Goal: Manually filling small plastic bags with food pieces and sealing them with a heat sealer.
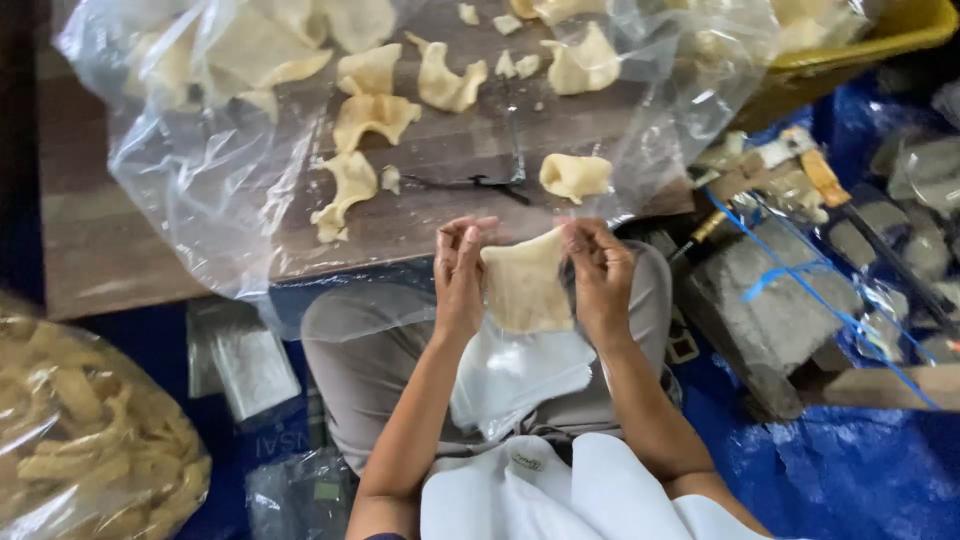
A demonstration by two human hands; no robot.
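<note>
Hands holding a pale cracker sheet

Left hand and right hand pinch opposite edges of the pale cracker sheet above the lap, just before the low wooden table, seemingly under clear plastic.

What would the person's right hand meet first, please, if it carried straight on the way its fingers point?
Probably the folded pale dough piece on the clear plastic sheet, just ahead of the right hand; depth is unclear.

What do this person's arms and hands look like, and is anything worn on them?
Both forearms are bare to the elbows, with no sleeves showing. The left hand and right hand wear no gloves, and no rings, watch or bracelets can be seen. Fingers are slender, with short nails.
</note>
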